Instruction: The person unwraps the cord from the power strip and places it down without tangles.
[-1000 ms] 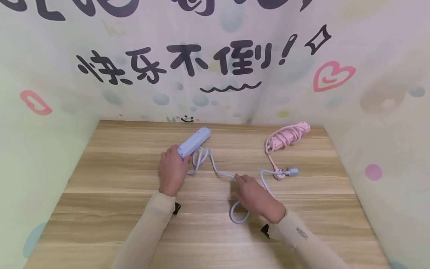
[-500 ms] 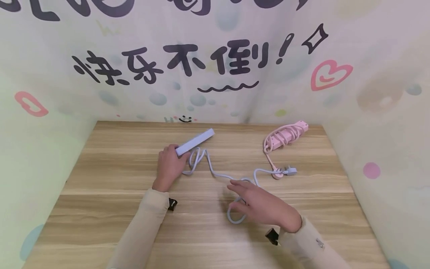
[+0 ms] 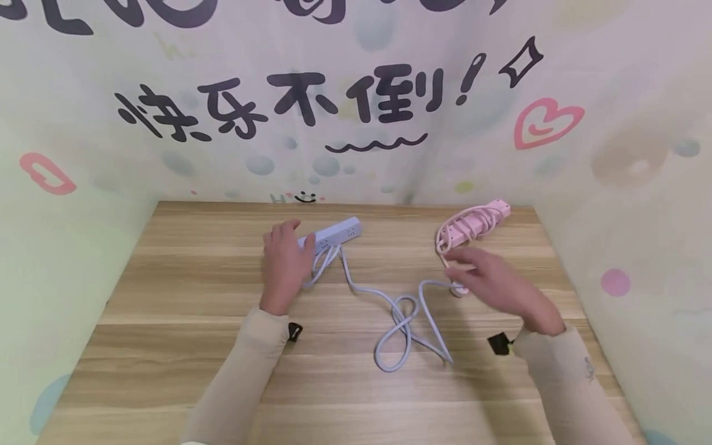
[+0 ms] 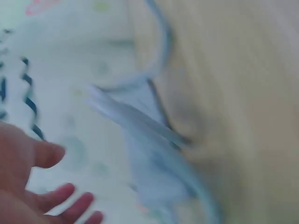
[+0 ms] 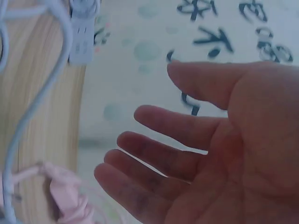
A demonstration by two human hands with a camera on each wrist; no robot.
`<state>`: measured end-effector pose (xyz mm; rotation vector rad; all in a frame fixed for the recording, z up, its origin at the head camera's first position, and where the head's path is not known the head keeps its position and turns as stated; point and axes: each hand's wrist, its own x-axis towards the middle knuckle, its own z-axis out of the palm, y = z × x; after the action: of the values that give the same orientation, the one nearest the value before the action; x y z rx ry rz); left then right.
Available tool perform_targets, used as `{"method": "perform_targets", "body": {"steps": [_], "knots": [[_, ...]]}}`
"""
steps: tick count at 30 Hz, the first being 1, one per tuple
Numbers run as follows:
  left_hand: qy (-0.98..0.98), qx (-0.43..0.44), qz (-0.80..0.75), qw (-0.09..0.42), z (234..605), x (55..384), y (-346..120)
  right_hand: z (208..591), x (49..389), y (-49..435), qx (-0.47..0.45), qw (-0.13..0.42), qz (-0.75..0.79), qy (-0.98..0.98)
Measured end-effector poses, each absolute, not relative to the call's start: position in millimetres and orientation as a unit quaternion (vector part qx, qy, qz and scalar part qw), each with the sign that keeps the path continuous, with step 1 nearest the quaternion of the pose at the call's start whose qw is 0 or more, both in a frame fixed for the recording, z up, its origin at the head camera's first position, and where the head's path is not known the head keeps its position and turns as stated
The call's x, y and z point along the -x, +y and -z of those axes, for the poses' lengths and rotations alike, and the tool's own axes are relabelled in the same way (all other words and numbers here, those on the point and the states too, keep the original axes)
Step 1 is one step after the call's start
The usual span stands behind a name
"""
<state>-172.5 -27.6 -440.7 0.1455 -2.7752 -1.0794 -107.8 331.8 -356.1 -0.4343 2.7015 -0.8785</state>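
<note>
A blue power strip (image 3: 342, 233) lies at a slant near the back of the table, socket face showing toward the front. My left hand (image 3: 286, 262) is at its left end; in the left wrist view the fingers (image 4: 56, 196) are spread and apart from the strip. The strip's blue cord (image 3: 367, 289) runs rightward in loose loops. My right hand (image 3: 503, 284) hovers over the cord's far end and hides the blue plug. Its fingers (image 5: 154, 128) are loosely extended, holding nothing. Behind it sits a pink power strip (image 3: 502, 209) wrapped in its own cord, its pink plug (image 3: 459, 291) partly covered.
The wooden table (image 3: 311, 395) meets a printed cloth backdrop (image 3: 367, 179) along its back edge, with similar cloth at both sides. A black wrist strap end (image 3: 500, 343) sticks out from the right sleeve, another (image 3: 295, 332) from the left.
My right hand has left the middle of the blue cord and moved right, toward the plugs. The blue strip has rolled so its sockets show, and my left fingers have come off it.
</note>
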Motion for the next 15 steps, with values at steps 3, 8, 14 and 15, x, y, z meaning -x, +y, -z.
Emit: {"method": "perform_targets", "body": {"steps": [3,8,14,15], "knots": [[-0.89,-0.006,0.438,0.127,419,178,9,360,131,354,0.104,0.129,0.293,0.942],[-0.838,0.07,0.537,0.072,402,191,75,367,169,383,-0.004,0.156,0.295,0.942],[-0.839,0.062,0.54,-0.024,420,206,132,376,210,404,-0.089,0.102,0.294,0.946],[-0.84,0.058,0.538,-0.038,424,209,140,379,217,406,-0.095,0.087,0.293,0.947]]}}
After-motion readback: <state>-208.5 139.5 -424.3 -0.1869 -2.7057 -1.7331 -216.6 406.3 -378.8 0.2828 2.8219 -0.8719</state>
